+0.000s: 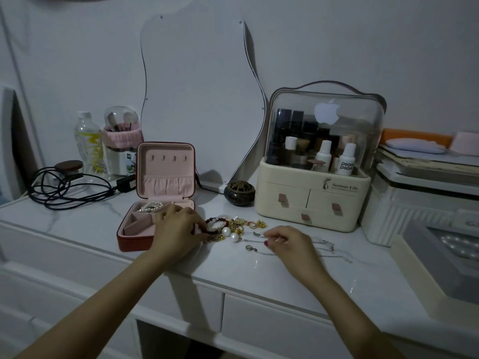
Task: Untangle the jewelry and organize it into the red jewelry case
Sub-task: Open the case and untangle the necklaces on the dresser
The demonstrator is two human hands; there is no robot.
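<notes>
The red jewelry case stands open on the white marble tabletop, its pink lid upright. A pearl strand lies in a back compartment. To the right of the case is a pile of jewelry: beaded bracelets, gold rings, two large pearls. Thin silver chains trail off to the right. My left hand lies over the case's front right corner, with its fingertips on a gold piece at the pile's left edge. My right hand pinches a thin chain just right of the pile.
A cream cosmetic organizer with a clear dome stands behind the pile. A dark round incense burner sits between case and organizer. Black cables, a bottle and a brush holder are at back left. A white appliance and tray crowd the right edge.
</notes>
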